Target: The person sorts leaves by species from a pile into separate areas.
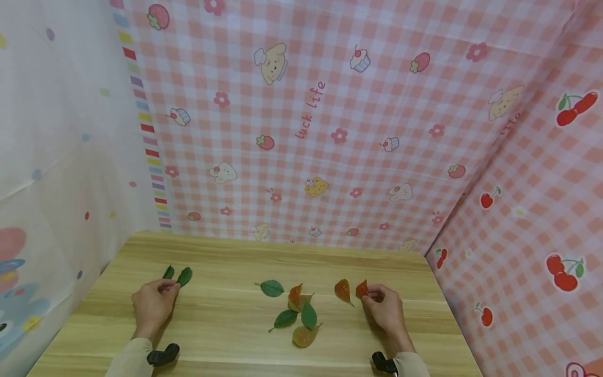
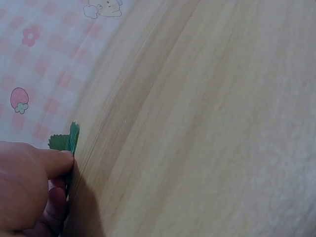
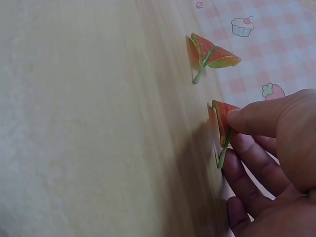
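At the table's left side my left hand [image 1: 154, 305] pinches a green leaf [image 1: 185, 276] between thumb and fingers. Just beyond it lies a second green leaf [image 1: 168, 272], which overlaps the first in the left wrist view. Over on the right, my right hand [image 1: 386, 309] pinches an orange-red leaf [image 3: 223, 118] by its blade, the green stem pointing down close to the tabletop. Another orange leaf [image 1: 343, 290] with a curved stem rests a little to the left of that hand.
Mid-table is a loose cluster: green leaves [image 1: 271, 288], [image 1: 285, 319], [image 1: 309, 315], a reddish leaf [image 1: 294, 296] and a brownish-orange leaf [image 1: 305, 336]. Wood-grain tabletop [image 1: 226, 324] meets a pink checked cloth [image 1: 301, 173] at the back; cloth also hangs on both sides.
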`<state>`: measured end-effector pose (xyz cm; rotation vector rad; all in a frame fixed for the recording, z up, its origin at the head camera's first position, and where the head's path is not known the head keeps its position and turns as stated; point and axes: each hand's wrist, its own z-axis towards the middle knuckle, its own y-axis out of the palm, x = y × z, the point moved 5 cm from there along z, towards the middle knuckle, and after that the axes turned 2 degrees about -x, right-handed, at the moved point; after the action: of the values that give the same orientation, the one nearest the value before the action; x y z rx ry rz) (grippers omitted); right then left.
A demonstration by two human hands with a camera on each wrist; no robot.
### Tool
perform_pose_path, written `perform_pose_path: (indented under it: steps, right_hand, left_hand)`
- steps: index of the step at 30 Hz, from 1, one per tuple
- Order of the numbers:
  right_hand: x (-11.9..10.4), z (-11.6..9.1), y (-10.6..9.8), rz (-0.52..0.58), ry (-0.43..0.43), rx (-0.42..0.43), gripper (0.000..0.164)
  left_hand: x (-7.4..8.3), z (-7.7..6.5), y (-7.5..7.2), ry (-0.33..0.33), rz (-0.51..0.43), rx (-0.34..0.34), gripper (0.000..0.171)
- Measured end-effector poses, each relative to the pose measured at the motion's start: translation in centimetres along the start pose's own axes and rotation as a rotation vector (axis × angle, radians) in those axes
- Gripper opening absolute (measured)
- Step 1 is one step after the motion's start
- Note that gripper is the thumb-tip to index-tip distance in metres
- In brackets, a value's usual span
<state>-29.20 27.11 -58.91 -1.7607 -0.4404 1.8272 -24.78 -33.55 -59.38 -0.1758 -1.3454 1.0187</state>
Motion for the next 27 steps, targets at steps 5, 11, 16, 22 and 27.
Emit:
perform_pose_path:
  steps: [5,11,16,22,27]
  right_hand:
    - [-0.07,-0.03,0.18,0.034,-0.011,-0.027,0.012]
    - [-0.04,0.01,0.31,0.045,-0.005,-0.052,0.011]
    - [0.10,0.27,0.41,0.051,-0.010,-0.058,0.011]
    - [0.17,0.29,0.61,0.057,-0.006,-0.084,0.014]
    - [0.25,0.26,0.70,0.060,-0.005,-0.095,0.015]
  left_hand:
    - [-0.10,0.01,0.02,0.001,-0.002,0.001,0.015]
    - [-0.16,-0.01,0.15,0.000,-0.002,0.000,0.015]
    - [-0.17,-0.07,0.17,-0.013,-0.004,-0.004,0.015]
    - [-0.19,0.04,0.21,-0.010,-0.007,-0.001,0.015]
    - [-0.15,-0.14,0.18,-0.003,-0.004,0.005,0.015]
